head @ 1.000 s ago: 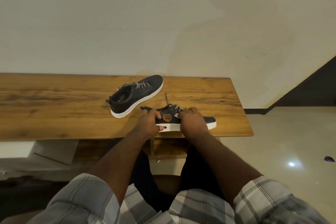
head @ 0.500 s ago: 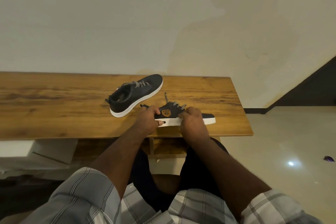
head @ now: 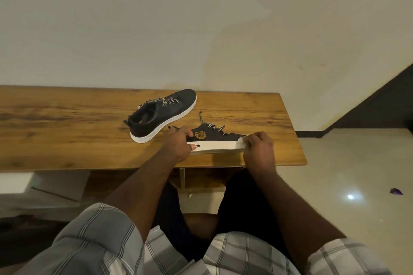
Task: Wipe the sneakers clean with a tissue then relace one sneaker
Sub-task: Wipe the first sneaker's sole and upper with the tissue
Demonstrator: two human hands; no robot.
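Two black sneakers with white soles and checkered laces sit on a wooden table (head: pixel 67 129). The near sneaker (head: pixel 214 138) lies close to the front edge, tilted so its side and sole face me. My left hand (head: pixel 178 143) grips its heel, thumb on the sole. At the toe, my right hand (head: pixel 259 147) has its fingers curled over a white tissue (head: pixel 243 140) pressed against the sole. The far sneaker (head: pixel 163 116) stands upright behind, untouched, with its toe pointing away to the right.
The table ends just right of my right hand, with a pale tiled floor beyond. A small purple wrapper (head: pixel 396 191) lies on the floor. White boxes (head: pixel 55 187) sit under the table at left. A bare wall rises behind the table.
My right hand has slid right along the near sneaker from the laces to the toe. The sneaker now tips with its sole toward me. The left hand stays on the heel.
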